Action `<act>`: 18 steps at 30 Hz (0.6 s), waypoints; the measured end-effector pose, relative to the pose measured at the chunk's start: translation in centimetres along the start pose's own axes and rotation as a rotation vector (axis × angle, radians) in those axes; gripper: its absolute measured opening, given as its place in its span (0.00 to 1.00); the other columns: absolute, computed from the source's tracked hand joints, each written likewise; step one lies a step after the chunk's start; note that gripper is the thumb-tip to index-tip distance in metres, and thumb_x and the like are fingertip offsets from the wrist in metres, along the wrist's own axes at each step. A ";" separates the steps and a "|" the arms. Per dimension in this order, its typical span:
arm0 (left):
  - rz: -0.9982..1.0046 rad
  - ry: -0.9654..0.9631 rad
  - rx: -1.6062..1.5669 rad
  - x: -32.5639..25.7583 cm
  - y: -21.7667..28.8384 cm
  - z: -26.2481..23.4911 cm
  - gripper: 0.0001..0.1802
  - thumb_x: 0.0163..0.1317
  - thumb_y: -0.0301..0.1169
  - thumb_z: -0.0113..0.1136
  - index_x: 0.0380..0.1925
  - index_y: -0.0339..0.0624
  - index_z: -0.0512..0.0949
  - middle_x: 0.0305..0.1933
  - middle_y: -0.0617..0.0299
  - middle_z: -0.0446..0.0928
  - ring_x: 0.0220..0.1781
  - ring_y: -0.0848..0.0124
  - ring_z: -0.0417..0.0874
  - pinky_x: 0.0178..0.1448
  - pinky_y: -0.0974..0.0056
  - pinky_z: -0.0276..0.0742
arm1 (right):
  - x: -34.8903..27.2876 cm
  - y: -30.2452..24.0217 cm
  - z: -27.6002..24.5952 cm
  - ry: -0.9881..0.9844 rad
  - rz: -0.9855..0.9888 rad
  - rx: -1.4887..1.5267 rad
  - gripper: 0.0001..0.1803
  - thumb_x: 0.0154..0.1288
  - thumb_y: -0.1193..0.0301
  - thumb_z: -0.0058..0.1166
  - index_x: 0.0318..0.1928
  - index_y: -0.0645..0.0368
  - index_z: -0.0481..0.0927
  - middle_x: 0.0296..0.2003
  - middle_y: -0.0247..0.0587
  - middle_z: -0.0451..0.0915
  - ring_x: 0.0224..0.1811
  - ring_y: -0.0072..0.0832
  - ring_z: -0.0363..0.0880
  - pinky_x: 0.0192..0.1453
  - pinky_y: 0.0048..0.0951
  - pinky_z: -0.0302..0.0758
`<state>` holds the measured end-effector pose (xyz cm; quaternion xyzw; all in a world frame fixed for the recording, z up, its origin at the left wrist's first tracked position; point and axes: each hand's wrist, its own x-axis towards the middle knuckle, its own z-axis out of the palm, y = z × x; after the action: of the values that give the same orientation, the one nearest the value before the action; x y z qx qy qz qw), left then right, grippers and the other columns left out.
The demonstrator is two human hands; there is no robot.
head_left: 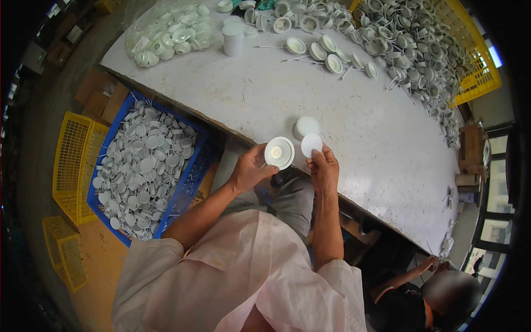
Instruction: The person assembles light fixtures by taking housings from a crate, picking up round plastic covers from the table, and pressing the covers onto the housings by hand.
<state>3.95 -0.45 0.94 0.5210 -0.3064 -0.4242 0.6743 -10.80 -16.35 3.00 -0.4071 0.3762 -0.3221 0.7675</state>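
My left hand (pixel 251 169) is closed on a round white lamp housing (pixel 279 153), its open face turned up and a small round LED board showing inside. Between the thumb and fingers of my right hand (pixel 323 169) is a flat white disc (pixel 311 145), pinched by its lower edge. The disc and the housing are apart, side by side over the table's near edge. Just beyond the disc, a short stack of white discs (pixel 306 126) stands on the table.
The white table (pixel 221 88) carries a bag of white housings (pixel 171 36), a taller disc stack (pixel 233 40), and a heap of wired housings (pixel 409 44) against a yellow crate (pixel 475 72). At my left sits a blue crate (pixel 119 124) full of finished-looking lamps. Another person (pixel 409 299) works at right.
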 end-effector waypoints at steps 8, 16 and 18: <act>-0.062 0.053 -0.113 -0.4 1.0 0.3 0.30 0.55 0.25 0.65 0.57 0.29 0.67 0.50 0.56 0.76 0.50 0.72 0.78 0.55 0.68 0.75 | -1.5 0.2 0.6 -0.067 0.087 0.044 0.13 0.68 0.75 0.46 0.51 0.67 0.75 0.34 0.40 0.82 0.27 0.21 0.79 0.32 0.18 0.75; -0.132 0.046 -0.142 -0.5 2.1 0.7 0.26 0.58 0.25 0.61 0.56 0.29 0.67 0.47 0.57 0.77 0.44 0.72 0.80 0.48 0.68 0.79 | -4.0 0.6 1.7 0.043 -0.751 -0.776 0.16 0.59 0.84 0.52 0.48 0.64 0.77 0.38 0.43 0.82 0.34 0.31 0.82 0.38 0.27 0.77; -0.132 0.024 -0.161 -0.3 2.2 0.9 0.26 0.59 0.27 0.62 0.55 0.29 0.67 0.45 0.57 0.77 0.43 0.74 0.80 0.45 0.70 0.80 | -4.1 0.4 1.8 -0.026 -1.056 -1.117 0.18 0.54 0.87 0.54 0.48 0.63 0.78 0.39 0.45 0.82 0.36 0.35 0.82 0.39 0.30 0.78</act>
<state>3.59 -0.34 3.27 0.4893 -0.2280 -0.4846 0.6883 -11.30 -12.15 4.64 -0.8636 0.2297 -0.4034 0.1967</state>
